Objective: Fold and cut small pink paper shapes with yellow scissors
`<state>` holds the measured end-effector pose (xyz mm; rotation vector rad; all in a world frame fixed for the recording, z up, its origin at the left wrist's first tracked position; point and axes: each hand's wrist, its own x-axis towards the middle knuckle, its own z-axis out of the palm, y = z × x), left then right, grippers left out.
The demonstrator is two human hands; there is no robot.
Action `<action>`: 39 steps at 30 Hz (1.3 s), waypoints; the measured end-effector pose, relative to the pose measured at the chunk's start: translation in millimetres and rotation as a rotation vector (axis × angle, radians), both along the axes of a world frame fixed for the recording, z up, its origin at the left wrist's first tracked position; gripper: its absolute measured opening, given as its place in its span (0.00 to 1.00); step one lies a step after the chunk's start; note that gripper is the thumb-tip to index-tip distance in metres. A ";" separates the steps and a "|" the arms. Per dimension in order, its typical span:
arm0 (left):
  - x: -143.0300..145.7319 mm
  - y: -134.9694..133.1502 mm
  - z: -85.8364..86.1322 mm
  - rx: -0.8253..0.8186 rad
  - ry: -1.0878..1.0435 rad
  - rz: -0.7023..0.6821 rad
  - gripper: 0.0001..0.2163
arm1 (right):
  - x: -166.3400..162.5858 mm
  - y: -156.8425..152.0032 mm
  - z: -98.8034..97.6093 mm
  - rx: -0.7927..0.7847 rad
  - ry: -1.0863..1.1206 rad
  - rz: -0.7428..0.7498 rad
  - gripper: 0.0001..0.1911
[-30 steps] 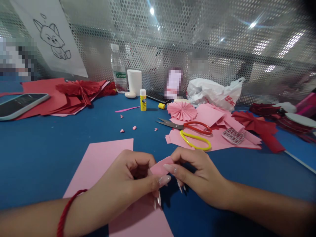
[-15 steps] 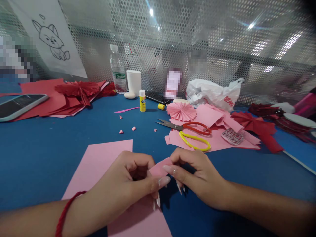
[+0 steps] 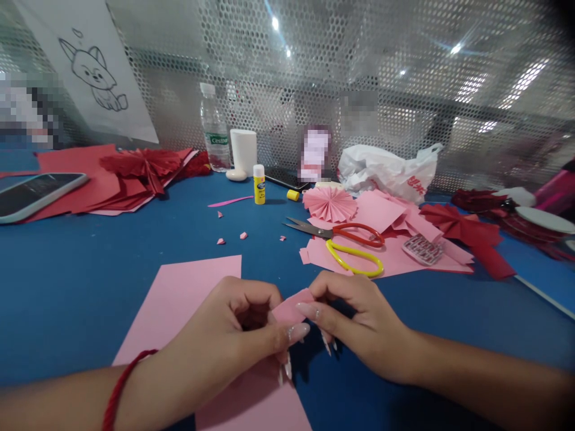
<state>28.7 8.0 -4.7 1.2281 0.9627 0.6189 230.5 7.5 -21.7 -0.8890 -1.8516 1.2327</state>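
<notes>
I see my left hand (image 3: 233,335) and right hand (image 3: 354,317) both pinched shut on 1 small folded pink paper piece (image 3: 291,306) between them, its long axis running left-right, above the pink sheet (image 3: 179,305). The water bottle (image 3: 214,129) label is only partly legible.

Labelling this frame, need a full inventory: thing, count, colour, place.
folded paper piece: 1, pink, pinched between both hands
paper sheet: 1, pink, on table under hands
table: 1, blue
scissors: 2, red-handled and yellow-handled, on pink paper pile, centre right
paper fan rosette: 1, pink, behind scissors
glue stick: 1, yellow, centre back
water bottle: 1, clear, back
plastic bag: 1, white, back right
phone: 1, dark screen, far left
red paper stack: 1, back left
fox drawing: 1, white sheet, on mesh wall
left hand: 1, red wrist cord
right hand: 1
</notes>
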 end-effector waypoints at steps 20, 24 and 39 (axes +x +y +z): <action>-1.6 -0.5 -0.9 0.002 -0.013 0.002 0.17 | 1.2 -0.3 -1.7 0.033 -0.015 -0.001 0.13; -1.7 -0.3 -1.4 -0.009 -0.040 0.003 0.15 | 1.3 0.3 -0.8 0.028 -0.019 -0.006 0.12; -1.0 1.3 -1.5 0.028 -0.014 0.011 0.15 | 2.1 1.4 -1.9 0.031 -0.010 0.004 0.12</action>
